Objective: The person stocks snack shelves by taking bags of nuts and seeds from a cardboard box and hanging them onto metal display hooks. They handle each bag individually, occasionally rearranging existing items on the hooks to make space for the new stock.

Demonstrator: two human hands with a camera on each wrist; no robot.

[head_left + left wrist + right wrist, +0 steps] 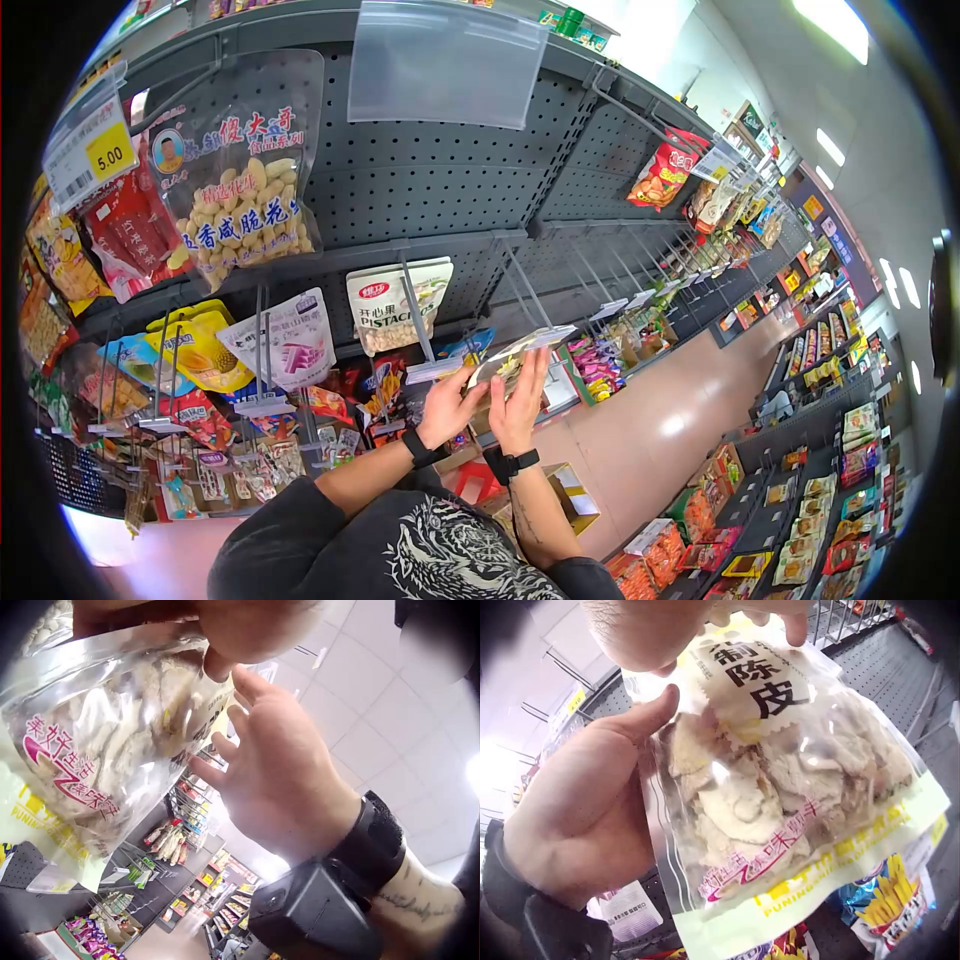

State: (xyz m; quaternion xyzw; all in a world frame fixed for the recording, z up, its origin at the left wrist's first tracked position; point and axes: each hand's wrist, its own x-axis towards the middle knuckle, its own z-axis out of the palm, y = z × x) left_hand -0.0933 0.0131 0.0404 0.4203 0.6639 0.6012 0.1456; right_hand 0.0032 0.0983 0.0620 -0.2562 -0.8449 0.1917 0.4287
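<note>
Between both hands is a clear-fronted bag of dried tangerine peel (772, 795), with pale curled slices behind its window and dark characters on a cream band. In the head view it lies nearly edge-on above the hands. My left hand (450, 408) grips one side, the thumb (664, 709) lying along the edge of its front in the right wrist view. Fairly straight and spread, the fingers of my right hand (517, 405) touch the bag near its printed band. The right palm (289, 761) shows in the left wrist view, away from the plastic.
A dark pegboard shelf (430, 160) with long hooks stands ahead. On it hang a pistachio bag (385, 310), a large peanut bag (245, 200) and a purple-white bag (290, 340). An aisle floor (640, 430) runs right, past a second shelf (790, 500) of packets.
</note>
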